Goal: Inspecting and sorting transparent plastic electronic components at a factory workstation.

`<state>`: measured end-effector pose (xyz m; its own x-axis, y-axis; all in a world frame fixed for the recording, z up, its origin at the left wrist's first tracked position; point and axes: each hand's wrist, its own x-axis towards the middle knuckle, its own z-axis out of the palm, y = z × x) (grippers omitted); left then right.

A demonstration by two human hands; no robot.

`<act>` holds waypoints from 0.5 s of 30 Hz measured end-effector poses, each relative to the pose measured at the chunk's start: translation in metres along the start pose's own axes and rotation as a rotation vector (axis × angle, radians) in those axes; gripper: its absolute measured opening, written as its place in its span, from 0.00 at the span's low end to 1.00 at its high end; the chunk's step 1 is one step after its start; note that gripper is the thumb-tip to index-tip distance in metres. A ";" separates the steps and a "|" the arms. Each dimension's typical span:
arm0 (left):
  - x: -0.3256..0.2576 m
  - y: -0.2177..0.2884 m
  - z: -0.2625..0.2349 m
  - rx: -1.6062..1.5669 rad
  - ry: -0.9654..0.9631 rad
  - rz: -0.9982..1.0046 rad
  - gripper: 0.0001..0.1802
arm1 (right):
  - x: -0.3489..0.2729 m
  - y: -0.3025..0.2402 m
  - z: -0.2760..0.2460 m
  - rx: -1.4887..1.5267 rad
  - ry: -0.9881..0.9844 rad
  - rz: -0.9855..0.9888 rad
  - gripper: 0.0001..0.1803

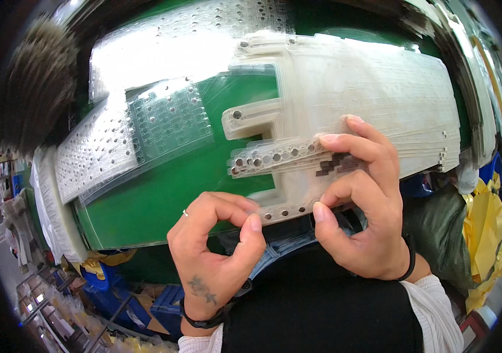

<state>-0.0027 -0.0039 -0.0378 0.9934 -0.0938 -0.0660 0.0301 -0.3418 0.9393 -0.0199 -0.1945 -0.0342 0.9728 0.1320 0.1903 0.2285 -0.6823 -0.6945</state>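
A stack of thin clear plastic sheets (374, 88) with cut-out tabs lies before me on a green table. At its near edge is a narrow clear strip (285, 213) with dark round dots; I cannot tell whether it is joined to the sheets. My left hand (215, 256) pinches the strip's left end between thumb and bent forefinger. At the other end, my right hand (366, 217) grips with thumb and forefinger, while its other fingers rest on the stack. Another dotted strip (277, 155) lies on the stack, just above the hands.
Clear sheets with rows of small dots (171, 112) lie at the left, beside a glossy pile (163, 59) farther back. The green table (145, 212) has its near edge against my body. Blue bins (168, 309) stand low at left; yellow wrapping (486, 220) is at right.
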 end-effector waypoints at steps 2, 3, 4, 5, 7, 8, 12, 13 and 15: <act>0.000 0.000 0.000 0.038 0.015 -0.008 0.06 | 0.000 0.000 0.000 -0.016 -0.002 -0.002 0.06; 0.000 0.000 0.000 0.025 0.007 0.003 0.06 | 0.000 0.000 0.001 -0.002 0.004 -0.002 0.06; -0.001 0.000 0.000 0.025 0.012 0.000 0.06 | 0.000 0.000 0.001 0.016 0.009 0.000 0.06; -0.001 0.000 0.000 0.034 0.021 -0.011 0.07 | 0.000 0.000 0.001 0.007 0.012 -0.001 0.06; -0.001 0.000 0.000 0.024 0.019 -0.001 0.07 | 0.000 0.000 0.002 0.008 0.023 0.003 0.06; -0.001 0.000 0.001 0.038 0.024 -0.003 0.07 | 0.001 -0.001 0.002 -0.006 0.019 0.007 0.06; -0.001 -0.001 0.002 0.030 0.028 0.005 0.07 | 0.002 -0.003 0.004 -0.043 0.024 -0.008 0.07; -0.001 -0.001 0.002 0.045 0.033 0.015 0.07 | 0.002 -0.004 0.005 -0.065 0.030 -0.014 0.07; -0.002 0.000 0.002 0.061 0.037 0.023 0.07 | 0.002 -0.005 0.006 -0.099 0.012 -0.009 0.08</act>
<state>-0.0049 -0.0058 -0.0389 0.9972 -0.0683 -0.0310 0.0014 -0.3963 0.9181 -0.0187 -0.1868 -0.0342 0.9700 0.1305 0.2052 0.2321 -0.7489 -0.6207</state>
